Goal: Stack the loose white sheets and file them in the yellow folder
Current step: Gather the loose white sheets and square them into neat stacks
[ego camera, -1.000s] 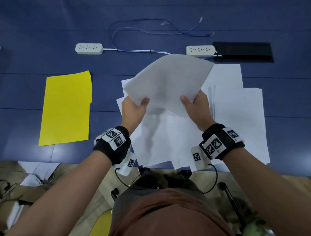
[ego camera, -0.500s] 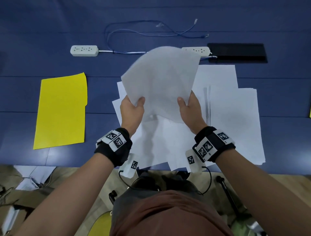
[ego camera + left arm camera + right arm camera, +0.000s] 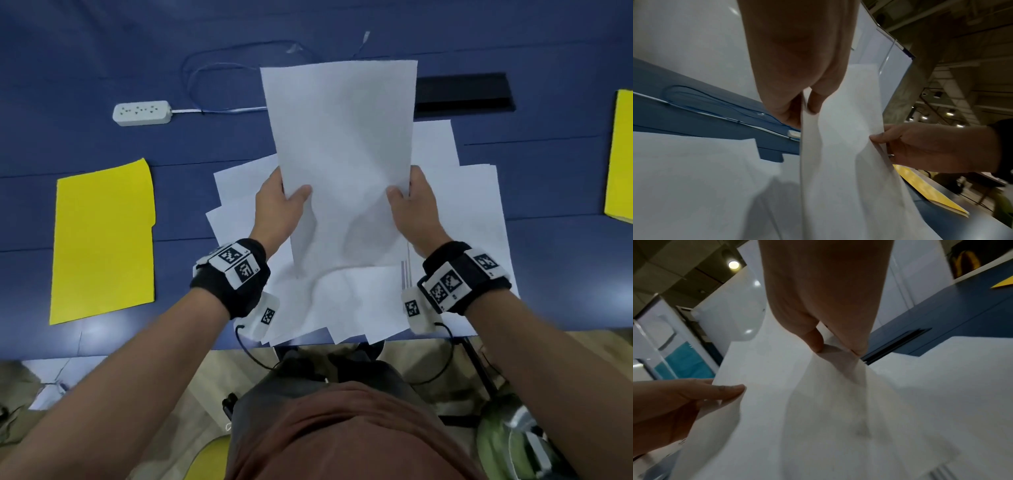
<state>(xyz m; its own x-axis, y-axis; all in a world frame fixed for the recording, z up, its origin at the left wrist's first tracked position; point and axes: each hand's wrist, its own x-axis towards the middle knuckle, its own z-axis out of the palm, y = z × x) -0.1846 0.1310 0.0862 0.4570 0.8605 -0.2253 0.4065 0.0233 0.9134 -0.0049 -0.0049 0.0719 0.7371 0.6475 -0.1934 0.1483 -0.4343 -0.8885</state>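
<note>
Held sheets (image 3: 342, 154): thin white paper, very light, limp. They bow and ripple between the hands, so I judge they will sag or fan out if held at one point only. Best hold is at both long edges near the lower half, as now, then tap the bottom edge square. Edges likely slide against each other; a loose pinch could let one slip.

Left hand (image 3: 277, 209) pinches the left edge, thumb on the near face, fingers (image 3: 813, 104) behind. Right hand (image 3: 416, 205) pinches the right edge the same way. Sheets stand nearly upright, lifted above the surface (image 3: 102, 68).

Look: plain, unprinted, faint creases and shadowed dents mid-page.

Loose sheets (image 3: 462, 212) lie fanned and overlapping beneath the hands, some overhanging the near edge. Yellow folder (image 3: 102, 240) lies flat and closed to the left, well apart from the pile.
</note>
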